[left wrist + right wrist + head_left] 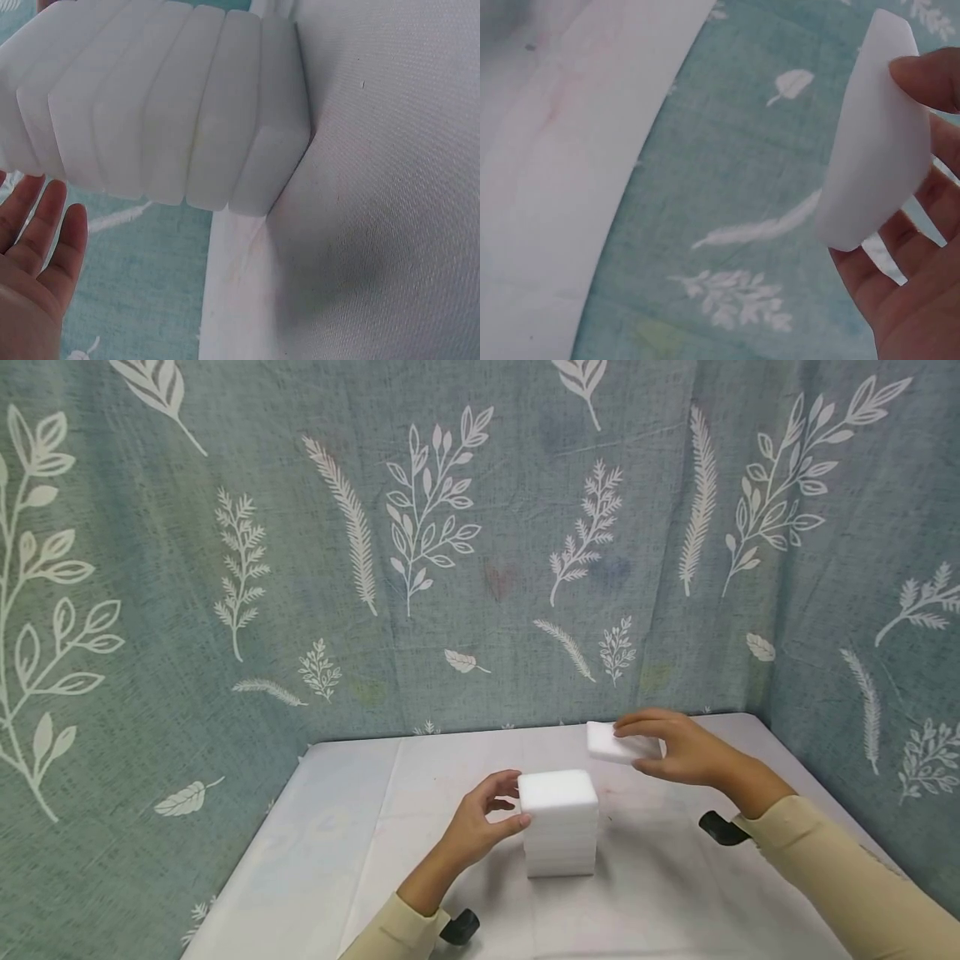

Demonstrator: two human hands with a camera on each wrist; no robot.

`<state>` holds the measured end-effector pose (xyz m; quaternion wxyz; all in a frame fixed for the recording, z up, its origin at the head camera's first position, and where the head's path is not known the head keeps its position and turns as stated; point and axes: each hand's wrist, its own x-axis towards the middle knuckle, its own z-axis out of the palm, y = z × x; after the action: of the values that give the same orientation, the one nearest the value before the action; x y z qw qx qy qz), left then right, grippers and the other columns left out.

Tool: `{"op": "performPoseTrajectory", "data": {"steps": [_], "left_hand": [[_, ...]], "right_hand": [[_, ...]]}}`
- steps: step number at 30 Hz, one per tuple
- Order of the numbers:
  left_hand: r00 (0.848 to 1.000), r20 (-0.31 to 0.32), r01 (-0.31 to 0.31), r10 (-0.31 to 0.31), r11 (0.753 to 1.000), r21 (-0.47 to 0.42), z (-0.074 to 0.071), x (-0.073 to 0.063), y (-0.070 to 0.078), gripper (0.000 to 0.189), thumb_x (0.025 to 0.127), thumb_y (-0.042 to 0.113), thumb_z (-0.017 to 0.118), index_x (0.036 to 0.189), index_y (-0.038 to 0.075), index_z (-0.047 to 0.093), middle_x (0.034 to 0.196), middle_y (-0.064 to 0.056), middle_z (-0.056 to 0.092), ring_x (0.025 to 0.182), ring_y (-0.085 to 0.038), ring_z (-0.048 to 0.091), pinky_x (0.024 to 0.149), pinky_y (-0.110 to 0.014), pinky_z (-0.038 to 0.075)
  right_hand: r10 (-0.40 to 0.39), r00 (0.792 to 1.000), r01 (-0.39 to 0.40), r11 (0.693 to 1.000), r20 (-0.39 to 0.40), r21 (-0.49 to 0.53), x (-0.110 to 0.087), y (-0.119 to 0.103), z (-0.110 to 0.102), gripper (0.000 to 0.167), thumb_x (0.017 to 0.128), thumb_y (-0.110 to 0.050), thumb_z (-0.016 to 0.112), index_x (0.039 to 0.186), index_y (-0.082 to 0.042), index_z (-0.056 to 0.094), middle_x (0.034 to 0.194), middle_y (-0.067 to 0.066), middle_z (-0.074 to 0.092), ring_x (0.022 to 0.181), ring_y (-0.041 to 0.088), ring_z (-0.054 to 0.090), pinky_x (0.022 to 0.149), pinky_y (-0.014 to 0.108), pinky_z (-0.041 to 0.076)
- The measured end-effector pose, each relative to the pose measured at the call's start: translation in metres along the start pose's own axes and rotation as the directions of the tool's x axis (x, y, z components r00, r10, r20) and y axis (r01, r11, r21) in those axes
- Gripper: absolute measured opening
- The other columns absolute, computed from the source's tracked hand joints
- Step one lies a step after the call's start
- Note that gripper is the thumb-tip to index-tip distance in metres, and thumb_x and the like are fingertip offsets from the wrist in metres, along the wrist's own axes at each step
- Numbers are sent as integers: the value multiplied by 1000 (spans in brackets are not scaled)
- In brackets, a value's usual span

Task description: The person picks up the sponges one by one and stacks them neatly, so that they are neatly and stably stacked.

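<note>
A squared stack of several white sponges [561,827] stands upright on the table, its layers showing clearly in the left wrist view. At its upper left side is my left hand [483,818], thumb tip by the front edge and fingers loosely bent toward the back corner. Some left fingertips [54,196] lie close along the stack's edge; whether they press on it I cannot tell. Behind and right of the stack, my right hand [678,747] holds a single white sponge [877,142] in the air, pinched between thumb and fingers. Part of that sponge is hidden by the fingers.
A white cloth [420,785] covers the table. Patterned blue-green curtains [495,527] enclose it at the back and both sides. Black wrist-worn devices [460,927] sit at both sleeves.
</note>
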<state>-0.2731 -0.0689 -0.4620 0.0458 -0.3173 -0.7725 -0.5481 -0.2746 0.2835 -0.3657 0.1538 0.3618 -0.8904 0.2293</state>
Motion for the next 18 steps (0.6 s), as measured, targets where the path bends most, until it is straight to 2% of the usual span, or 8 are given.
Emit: {"op": "performPoseTrajectory", "data": {"steps": [5,10,16,18], "left_hand": [[1000,1,2,-2,1000,5,0,0,-1,58,86,26,77,137,17,51,119,3,63,110,-16,57,92,-39,50],[999,7,31,-31,999,-10,1,1,3,59,85,17,77,137,11,50,119,-3,63,112,-20,57,94,-47,48],[999,32,31,-30,999,-29,-4,-2,32,56,86,15,75,136,5,51,118,-6,63,111,-20,57,94,-50,47],[999,36,24,-23,999,-29,-5,-2,37,56,87,15,75,135,4,51,118,-6,63,110,-20,58,94,-51,47]], "right_hand": [[-89,995,89,996,-33,-5,6,-8,3,40,83,-6,73,122,-12,67,127,2,58,118,26,53,90,50,47],[-151,987,151,988,-59,-4,9,-14,7,41,80,-4,75,120,-11,68,125,2,59,115,24,55,87,47,49],[-177,983,178,984,-47,29,13,-24,10,42,79,-3,75,119,-10,68,125,3,59,116,24,54,87,47,50],[-194,980,196,980,-43,40,15,-27,12,41,78,-3,75,118,-10,68,124,3,59,116,24,54,87,46,50]]}}
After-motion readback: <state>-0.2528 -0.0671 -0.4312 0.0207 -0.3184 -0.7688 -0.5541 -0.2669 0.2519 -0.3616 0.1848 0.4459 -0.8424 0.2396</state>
